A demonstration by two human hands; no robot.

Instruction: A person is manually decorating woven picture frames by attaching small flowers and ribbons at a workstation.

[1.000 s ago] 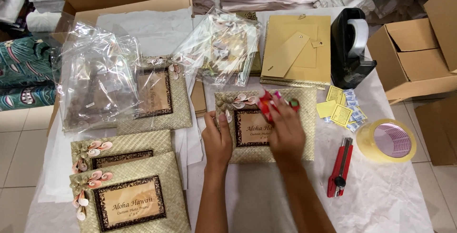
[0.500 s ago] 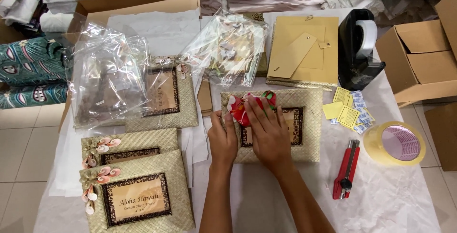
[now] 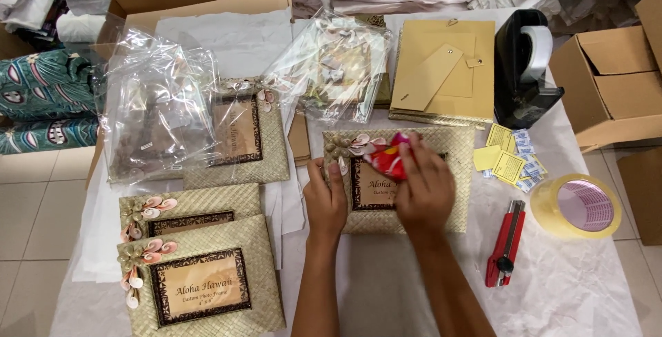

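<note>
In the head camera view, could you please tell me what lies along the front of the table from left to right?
Stacked woven frames → left hand → right hand holding a red cloth → red box cutter → roll of tape.

floor [image 3: 34, 192]: pale tiles | table [image 3: 586, 289]: white covering | light: even

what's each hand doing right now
left hand: open, flat on the woven frame, holding nothing
right hand: closed on a red cloth on the frame
</note>
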